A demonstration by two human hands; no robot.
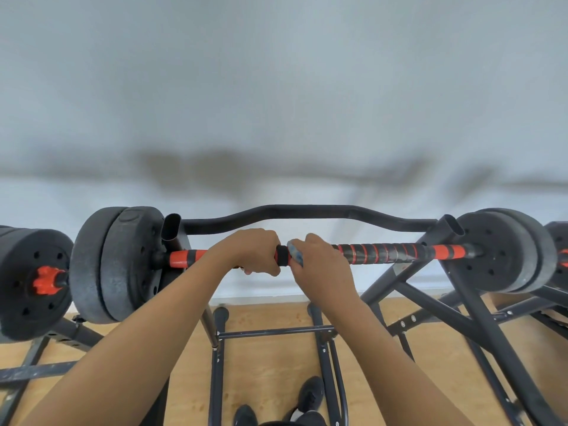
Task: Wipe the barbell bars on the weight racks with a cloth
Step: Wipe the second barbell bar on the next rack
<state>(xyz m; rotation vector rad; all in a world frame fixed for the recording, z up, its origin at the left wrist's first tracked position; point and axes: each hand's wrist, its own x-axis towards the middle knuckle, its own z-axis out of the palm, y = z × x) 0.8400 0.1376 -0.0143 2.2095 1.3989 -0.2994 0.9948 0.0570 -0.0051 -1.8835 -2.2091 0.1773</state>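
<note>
A barbell bar [384,253] with orange and black bands lies across a black weight rack [399,284], with black weight plates [123,262] at its left end and more plates [501,250] at its right end. My left hand [249,250] grips the bar left of its middle. Just to the right, my right hand [319,259] wraps a blue-grey cloth [294,254] around the bar; only a small edge of the cloth shows between the two hands.
A curved black bar [307,210] joins the rack's uprights behind the barbell, close to a pale wall [276,103]. Another barbell's plates with an orange collar [46,279] sit at far left. Rack legs and crossbars [276,330] spread over the wooden floor, by my shoes [310,395].
</note>
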